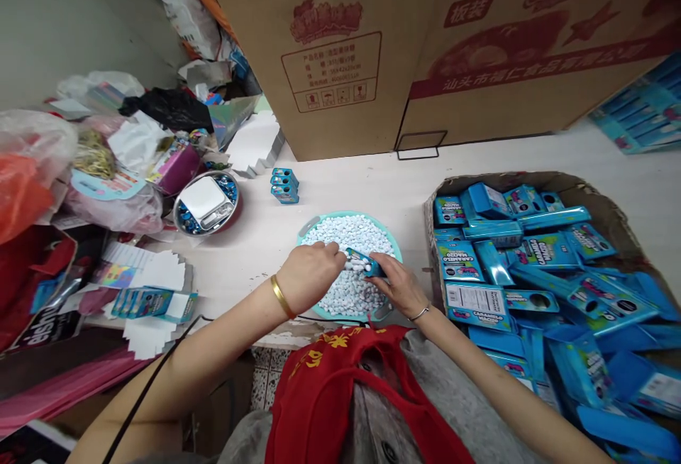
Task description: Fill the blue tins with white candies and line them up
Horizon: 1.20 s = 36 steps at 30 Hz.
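Note:
A teal basin (396,240) full of small white candies (348,233) sits on the white table in front of me. My right hand (400,285) holds a small blue box (364,262) tilted over the candies. My left hand (308,276), with a gold bangle on the wrist, is closed at the box's open end, fingers pinched among the candies. Three closed blue boxes (284,185) stand in a stack behind the basin.
A cardboard tray (585,187) of many flat and folded blue boxes lies at the right. Big cardboard cartons (372,45) stand behind. A metal bowl with a small scale (207,203) and plastic bags, papers and card stacks crowd the left side.

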Each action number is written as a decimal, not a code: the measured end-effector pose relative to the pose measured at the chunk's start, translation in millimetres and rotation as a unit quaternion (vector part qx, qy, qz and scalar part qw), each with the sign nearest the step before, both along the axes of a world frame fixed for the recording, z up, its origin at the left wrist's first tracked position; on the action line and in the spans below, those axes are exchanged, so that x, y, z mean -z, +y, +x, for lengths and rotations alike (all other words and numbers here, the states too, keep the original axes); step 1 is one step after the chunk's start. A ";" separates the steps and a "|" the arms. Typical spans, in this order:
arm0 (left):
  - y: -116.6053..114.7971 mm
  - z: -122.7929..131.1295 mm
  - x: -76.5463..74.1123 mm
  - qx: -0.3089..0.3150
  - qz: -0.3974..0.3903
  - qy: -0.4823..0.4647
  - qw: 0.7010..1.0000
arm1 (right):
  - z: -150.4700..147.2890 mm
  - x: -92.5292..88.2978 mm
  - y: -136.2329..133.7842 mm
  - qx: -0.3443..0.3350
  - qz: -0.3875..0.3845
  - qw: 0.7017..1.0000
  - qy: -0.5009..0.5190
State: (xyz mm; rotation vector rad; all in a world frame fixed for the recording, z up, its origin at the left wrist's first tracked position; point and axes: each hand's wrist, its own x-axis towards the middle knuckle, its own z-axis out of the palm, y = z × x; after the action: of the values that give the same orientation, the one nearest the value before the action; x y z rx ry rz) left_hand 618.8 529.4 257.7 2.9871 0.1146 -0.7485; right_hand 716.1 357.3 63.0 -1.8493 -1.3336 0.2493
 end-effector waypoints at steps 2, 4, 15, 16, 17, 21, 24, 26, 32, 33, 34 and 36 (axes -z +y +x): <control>-5.8 1.4 -7.3 0.006 -0.006 -0.009 1.000 | -1.5 0.7 -0.1 0.002 -0.001 1.000 0.004; -3.4 -2.1 -11.6 0.012 -0.011 -0.021 1.000 | -1.8 0.1 0.0 0.004 -0.004 1.000 0.009; 37.1 -10.1 76.4 -0.009 -0.275 -0.185 0.944 | -8.8 -24.5 7.0 -0.009 0.006 0.998 0.069; 33.5 -7.0 85.4 -0.003 -0.284 -0.171 0.943 | -8.6 -26.2 6.3 -0.012 0.001 0.998 0.068; 30.3 -4.2 92.3 0.000 -0.290 -0.158 0.944 | -6.1 -27.8 4.3 -0.014 -0.003 0.998 0.067; 29.5 -0.2 98.2 -0.022 -0.288 -0.164 0.943 | 33.9 -36.1 -23.4 0.075 -0.024 0.997 0.009; 42.2 -4.6 89.7 -0.065 -0.263 -0.197 0.942 | 83.0 -38.2 -58.8 0.158 -0.119 0.978 -0.062; 56.2 -9.0 85.5 -0.102 -0.244 -0.219 0.939 | 111.4 -30.9 -78.0 0.121 -0.225 0.962 -0.102; 131.0 -24.7 101.3 -0.219 -0.144 -0.306 0.915 | 144.2 9.8 -80.3 -0.017 -0.403 0.907 -0.121; 146.4 -27.7 107.2 -0.236 -0.123 -0.309 0.913 | 144.9 13.1 -76.8 -0.039 -0.407 0.905 -0.121; 161.5 -30.4 113.7 -0.252 -0.105 -0.302 0.913 | 145.4 15.0 -73.7 -0.058 -0.410 0.902 -0.122; 189.3 -34.8 128.3 -0.282 -0.073 -0.265 0.919 | 146.6 15.9 -70.0 -0.080 -0.416 0.897 -0.128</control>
State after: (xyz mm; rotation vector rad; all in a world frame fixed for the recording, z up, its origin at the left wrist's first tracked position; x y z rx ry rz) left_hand 583.9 718.7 129.5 2.6681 0.7977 0.1119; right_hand 862.7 287.4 47.2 -2.5359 -1.7268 0.7850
